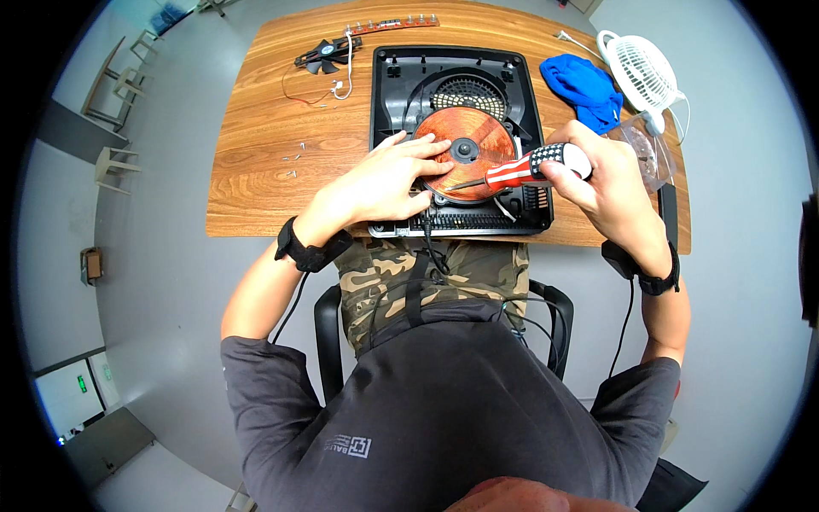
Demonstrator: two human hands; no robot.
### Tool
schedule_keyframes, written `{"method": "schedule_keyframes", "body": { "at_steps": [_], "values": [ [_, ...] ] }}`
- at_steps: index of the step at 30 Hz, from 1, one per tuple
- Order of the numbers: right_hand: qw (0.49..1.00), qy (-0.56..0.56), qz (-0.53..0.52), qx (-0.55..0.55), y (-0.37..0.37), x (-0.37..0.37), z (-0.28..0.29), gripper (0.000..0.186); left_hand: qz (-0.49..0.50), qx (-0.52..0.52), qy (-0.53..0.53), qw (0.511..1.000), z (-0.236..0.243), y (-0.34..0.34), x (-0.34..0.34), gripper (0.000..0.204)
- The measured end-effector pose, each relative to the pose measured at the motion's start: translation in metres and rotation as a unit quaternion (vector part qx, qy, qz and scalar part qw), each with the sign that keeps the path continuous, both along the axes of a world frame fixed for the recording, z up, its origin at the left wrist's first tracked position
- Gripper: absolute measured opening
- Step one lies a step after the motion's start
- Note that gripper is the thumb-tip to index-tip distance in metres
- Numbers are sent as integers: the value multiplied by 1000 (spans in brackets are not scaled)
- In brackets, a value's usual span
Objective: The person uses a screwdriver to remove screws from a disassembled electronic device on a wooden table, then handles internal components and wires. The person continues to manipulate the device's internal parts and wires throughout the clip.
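Note:
A black plastic appliance housing (392, 111) lies open on the wooden table in front of me. Inside it sits a round copper coil (482, 132) with a dark hub at its centre. My left hand (397, 175) rests with spread fingers on the coil's left side and the housing's edge. In my right hand (601, 175) is a screwdriver (516, 173) with a red, white and dark star-patterned handle. Its shaft slants left over the lower part of the coil, the tip near the coil's lower-left rim. Whether the tip touches a screw is too small to tell.
Beyond the housing's left lie a black fan (327, 58) with wires and a narrow circuit board strip (392, 25). Several small screws (299, 157) are scattered on the table (256, 183). To the right are a blue cloth (584, 88), a white fan (641, 70) and a clear plastic bag (653, 154).

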State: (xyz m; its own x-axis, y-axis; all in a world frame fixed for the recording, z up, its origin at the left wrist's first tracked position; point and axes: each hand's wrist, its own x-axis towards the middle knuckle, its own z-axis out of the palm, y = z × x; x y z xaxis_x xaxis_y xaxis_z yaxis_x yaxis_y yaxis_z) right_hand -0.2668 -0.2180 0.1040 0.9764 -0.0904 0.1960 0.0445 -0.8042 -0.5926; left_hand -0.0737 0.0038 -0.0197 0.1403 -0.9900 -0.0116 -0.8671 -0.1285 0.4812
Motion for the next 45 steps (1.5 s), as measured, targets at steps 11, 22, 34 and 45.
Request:
{"method": "schedule_keyframes", "body": {
  "at_steps": [11, 22, 34, 45],
  "values": [
    [999, 32, 17, -28, 9, 9, -1, 36, 1, -54, 52, 997, 1, -2, 2, 43],
    [999, 38, 23, -31, 13, 15, 2, 39, -11, -72, 52, 996, -6, -2, 7, 41],
    [995, 57, 34, -73, 17, 24, 5, 40, -11, -66, 45, 997, -7, 0, 6, 40],
    [989, 37, 79, -116, 22, 37, 4, 34, -11, -75, 36, 996, -14, 1, 8, 40]
  ]
}}
